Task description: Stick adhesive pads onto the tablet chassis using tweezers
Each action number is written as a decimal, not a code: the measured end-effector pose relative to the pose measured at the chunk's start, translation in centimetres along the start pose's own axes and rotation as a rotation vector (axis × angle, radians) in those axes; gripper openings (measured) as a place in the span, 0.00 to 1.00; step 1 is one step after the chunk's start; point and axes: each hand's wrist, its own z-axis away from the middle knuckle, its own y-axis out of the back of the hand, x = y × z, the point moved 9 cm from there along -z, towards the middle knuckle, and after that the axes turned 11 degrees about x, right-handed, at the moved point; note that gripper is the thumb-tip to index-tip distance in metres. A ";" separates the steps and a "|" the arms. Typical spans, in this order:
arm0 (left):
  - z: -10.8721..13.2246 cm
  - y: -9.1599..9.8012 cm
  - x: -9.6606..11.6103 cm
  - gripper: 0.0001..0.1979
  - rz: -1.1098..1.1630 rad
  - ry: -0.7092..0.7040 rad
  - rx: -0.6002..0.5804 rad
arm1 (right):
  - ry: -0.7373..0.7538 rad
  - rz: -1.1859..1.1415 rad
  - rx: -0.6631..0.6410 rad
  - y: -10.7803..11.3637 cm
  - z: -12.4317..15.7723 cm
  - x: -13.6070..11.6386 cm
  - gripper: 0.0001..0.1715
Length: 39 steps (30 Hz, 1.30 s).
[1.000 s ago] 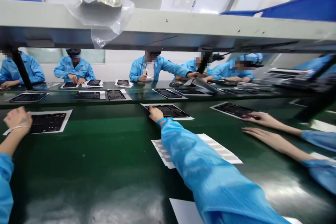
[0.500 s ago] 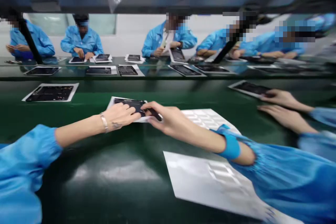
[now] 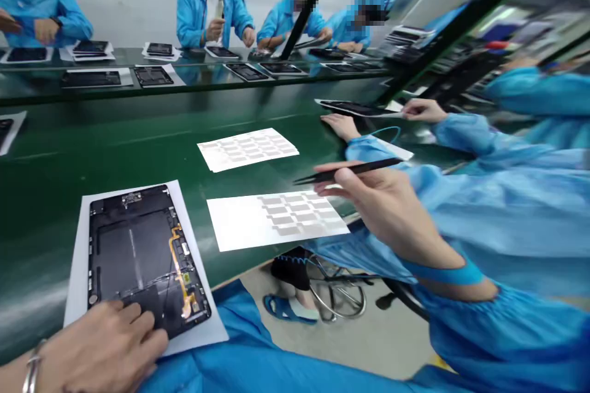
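Head view: the black tablet back panel (image 3: 133, 245) lies on a white backing sheet (image 3: 76, 270) at the near side of the green bench (image 3: 115, 141), its yellow flex cable (image 3: 182, 264) exposed. My left hand (image 3: 99, 350) rests open, its fingers (image 3: 142, 325) on the panel's lower end, its grip holding nothing. My right hand (image 3: 387, 212) has a closed grip, pinching slim black tweezers (image 3: 350, 171), their tips over the bench just beside a white sheet of grey pads (image 3: 276, 218). A second pad sheet (image 3: 246, 148) lies beyond. A co-worker's hands (image 3: 341, 126) sit at another panel (image 3: 354, 108), and more panels (image 3: 152, 76) line the glass shelf (image 3: 198, 83) ahead.
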 end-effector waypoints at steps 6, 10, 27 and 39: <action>-10.7 -5.5 -2.1 0.13 -0.026 -0.158 -0.054 | -0.232 -0.127 -0.002 0.5 1.0 5.1 0.23; -15.9 -11.9 -3.1 0.25 0.025 -0.223 -0.187 | -0.281 -0.108 -0.132 -1.1 1.6 5.4 0.24; -17.9 -12.8 -5.5 0.21 0.142 -0.295 -0.147 | -0.270 0.113 -0.274 -3.8 0.4 6.1 0.24; -17.9 -13.1 -5.5 0.20 0.200 -0.243 -0.129 | -0.358 0.206 -0.274 -3.8 0.0 6.2 0.24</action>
